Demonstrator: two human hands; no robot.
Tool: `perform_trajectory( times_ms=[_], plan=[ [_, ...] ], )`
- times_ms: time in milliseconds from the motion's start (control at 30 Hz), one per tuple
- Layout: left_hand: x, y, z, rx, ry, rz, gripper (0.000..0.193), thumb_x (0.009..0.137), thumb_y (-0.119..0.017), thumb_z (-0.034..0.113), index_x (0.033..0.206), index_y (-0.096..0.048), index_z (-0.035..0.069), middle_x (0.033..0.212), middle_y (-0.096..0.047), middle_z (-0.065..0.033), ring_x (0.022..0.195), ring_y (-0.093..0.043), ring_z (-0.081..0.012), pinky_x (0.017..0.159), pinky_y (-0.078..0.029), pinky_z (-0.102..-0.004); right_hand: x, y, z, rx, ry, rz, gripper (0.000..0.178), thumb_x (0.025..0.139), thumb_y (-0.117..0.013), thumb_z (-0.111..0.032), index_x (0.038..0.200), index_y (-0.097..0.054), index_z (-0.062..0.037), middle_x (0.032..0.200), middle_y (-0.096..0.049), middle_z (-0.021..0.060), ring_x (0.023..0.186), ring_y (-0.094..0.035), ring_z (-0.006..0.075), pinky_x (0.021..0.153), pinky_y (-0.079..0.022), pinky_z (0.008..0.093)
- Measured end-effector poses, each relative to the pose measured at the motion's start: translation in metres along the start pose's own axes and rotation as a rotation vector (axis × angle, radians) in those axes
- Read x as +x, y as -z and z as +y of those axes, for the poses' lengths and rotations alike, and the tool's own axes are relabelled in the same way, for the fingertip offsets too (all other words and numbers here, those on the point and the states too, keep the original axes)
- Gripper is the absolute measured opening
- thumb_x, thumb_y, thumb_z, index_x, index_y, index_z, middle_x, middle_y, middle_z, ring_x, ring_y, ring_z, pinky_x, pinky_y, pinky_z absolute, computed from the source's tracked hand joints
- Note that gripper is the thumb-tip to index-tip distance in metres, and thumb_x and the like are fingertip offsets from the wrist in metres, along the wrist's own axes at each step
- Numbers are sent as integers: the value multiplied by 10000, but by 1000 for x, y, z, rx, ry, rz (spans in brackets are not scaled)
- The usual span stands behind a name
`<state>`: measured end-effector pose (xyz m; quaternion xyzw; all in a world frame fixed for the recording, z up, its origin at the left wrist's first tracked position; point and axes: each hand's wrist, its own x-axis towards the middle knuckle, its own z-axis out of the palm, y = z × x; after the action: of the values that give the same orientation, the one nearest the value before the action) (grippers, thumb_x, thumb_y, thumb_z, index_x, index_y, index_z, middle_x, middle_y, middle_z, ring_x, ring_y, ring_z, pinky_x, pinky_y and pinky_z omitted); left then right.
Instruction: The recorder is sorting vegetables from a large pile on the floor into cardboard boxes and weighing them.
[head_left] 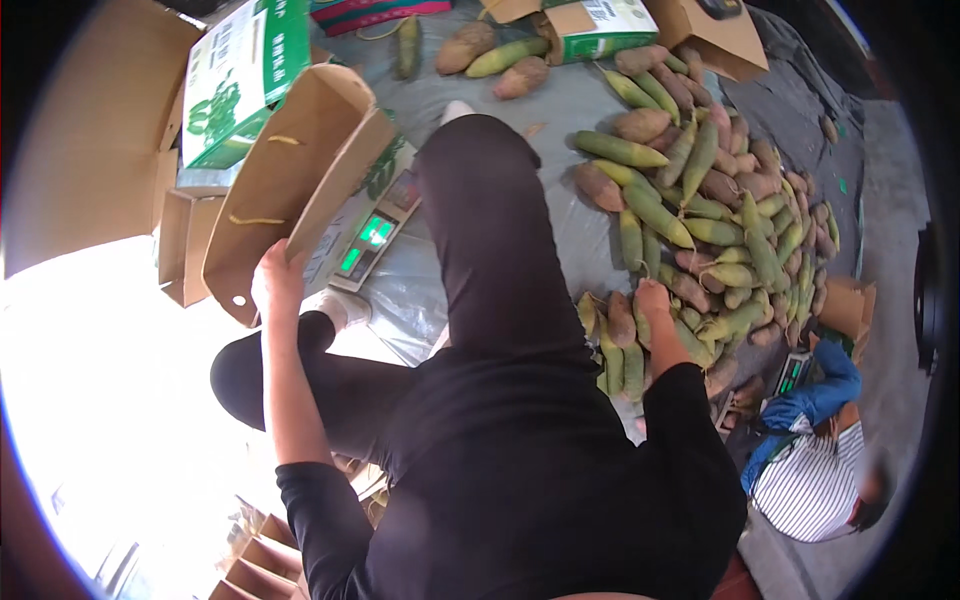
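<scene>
My left hand (278,280) grips the near rim of an open cardboard box (312,190), with yellowish cord inside. Beside and partly under that box lies a digital scale (368,243) with a lit green display. On the right, my right hand (652,297) is down at the near left edge of a big heap of produce. Its fingers look curled, but what they hold is hidden. Around it are long green radishes (655,215) and brownish-pink tubers like sweet potatoes (620,318).
Green and white printed cartons (240,75) stand at the far left, and another carton (605,28) at the top. A few loose radishes and tubers (465,48) lie on the grey sheet (430,100). At lower right, a person in stripes (810,485) works by another scale (793,373). Divided cardboard (265,560) sits lower left.
</scene>
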<state>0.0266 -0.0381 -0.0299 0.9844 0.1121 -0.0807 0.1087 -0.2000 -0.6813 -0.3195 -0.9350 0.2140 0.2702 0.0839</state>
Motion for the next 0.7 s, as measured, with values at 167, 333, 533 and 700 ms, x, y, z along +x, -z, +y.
perform_trajectory(
  times_ms=[167,333,533,700],
  plan=[
    [0,3,-3,14,36,-39,275,778,-596,201,1025,-605,79,964,-630,-136,905,-597,-323,766,-473,-408,27,47,-22,670,217,121,232,868,-504,-241,738,-546,-54,761,-545,47,738,-511,179,637,-406,333],
    [-13,16,-10,67,77,-22,280,788,-603,188,1049,-595,90,1033,-619,-107,936,-592,-308,785,-477,-405,2,200,-176,1025,-190,-98,277,899,-470,-347,824,-540,-90,847,-541,29,801,-531,133,659,-455,315],
    [-11,14,-3,55,65,-10,224,786,-600,167,1004,-596,114,955,-628,-119,901,-603,-319,757,-486,-409,-27,339,-302,1125,334,90,355,926,-470,-357,1145,-592,-105,832,-490,-36,794,-472,93,700,-459,274],
    [-12,15,-1,60,31,7,181,788,-591,158,961,-594,104,932,-631,-116,880,-610,-324,723,-493,-418,-73,425,-397,1252,803,20,316,946,-441,-294,1094,-562,-43,1137,-518,67,983,-572,207,764,-485,300]
  ],
)
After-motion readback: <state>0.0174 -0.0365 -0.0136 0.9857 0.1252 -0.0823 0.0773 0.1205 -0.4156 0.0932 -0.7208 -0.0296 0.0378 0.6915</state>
